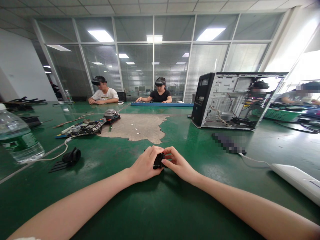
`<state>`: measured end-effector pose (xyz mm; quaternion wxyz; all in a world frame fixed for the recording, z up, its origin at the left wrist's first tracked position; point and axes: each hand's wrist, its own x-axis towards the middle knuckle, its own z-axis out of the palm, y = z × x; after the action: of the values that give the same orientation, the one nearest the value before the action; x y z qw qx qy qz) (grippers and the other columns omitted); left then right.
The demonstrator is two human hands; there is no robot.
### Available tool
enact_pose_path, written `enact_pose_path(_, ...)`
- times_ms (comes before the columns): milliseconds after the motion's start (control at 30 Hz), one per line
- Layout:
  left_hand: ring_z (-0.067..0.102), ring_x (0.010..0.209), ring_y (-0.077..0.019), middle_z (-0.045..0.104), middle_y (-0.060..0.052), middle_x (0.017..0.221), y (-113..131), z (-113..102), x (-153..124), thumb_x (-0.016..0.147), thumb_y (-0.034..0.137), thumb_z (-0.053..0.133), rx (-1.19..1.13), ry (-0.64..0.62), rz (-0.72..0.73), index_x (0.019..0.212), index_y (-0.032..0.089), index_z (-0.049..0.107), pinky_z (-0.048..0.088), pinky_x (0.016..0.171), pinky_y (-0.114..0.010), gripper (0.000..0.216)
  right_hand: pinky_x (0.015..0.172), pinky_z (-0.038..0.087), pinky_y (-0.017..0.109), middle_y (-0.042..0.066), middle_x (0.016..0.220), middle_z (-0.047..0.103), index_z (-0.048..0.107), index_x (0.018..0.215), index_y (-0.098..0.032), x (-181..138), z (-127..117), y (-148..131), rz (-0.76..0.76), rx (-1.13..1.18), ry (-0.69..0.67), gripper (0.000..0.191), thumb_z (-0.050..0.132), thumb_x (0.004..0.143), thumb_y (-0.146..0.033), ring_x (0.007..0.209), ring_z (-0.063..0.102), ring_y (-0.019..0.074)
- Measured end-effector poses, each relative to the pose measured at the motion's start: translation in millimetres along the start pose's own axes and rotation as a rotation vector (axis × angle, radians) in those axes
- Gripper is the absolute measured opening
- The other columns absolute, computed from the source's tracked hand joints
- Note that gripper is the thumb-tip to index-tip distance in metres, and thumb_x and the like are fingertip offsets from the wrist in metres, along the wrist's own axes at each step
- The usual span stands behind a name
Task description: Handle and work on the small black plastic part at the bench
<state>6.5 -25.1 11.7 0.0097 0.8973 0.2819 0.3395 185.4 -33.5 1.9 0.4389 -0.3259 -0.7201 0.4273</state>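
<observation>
Both hands meet over the green tabletop [120, 200], around a small black plastic part [158, 161] whose exact kind I cannot make out. My left hand [145, 164] is closed around its left side, the fingers over the top and the thumb below. From the right, my right hand [179, 164] pinches its edge between thumb and fingertips. Much of the part is hidden by the fingers. To the left of my hands lies another black plastic piece [71, 156] with a round open end and thin prongs.
A water bottle [20, 140] stands at far left. Circuit boards [83, 128] lie beside a bare tan patch [140, 126]. An opened computer case [225, 100] stands at right, with a white power bank [297, 180] and cable nearer me. Two people sit across the table.
</observation>
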Motion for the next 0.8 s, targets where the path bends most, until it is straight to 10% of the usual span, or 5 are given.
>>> enact_pose_path(800, 0.048, 0.103, -0.0253, 0.048, -0.010, 0.112, 0.8, -0.7, 0.2, 0.065, 0.016, 0.062, -0.003, -0.010, -0.009, 0.116, 0.019, 0.035, 0.043, 0.087, -0.041, 0.057, 0.078, 0.049, 0.032, 0.001, 0.095, 0.050, 0.045, 0.091, -0.022, -0.7, 1.1, -5.6, -0.087, -0.056, 0.023, 0.022, 0.059, 0.074, -0.018, 0.096, 0.053, 0.0171)
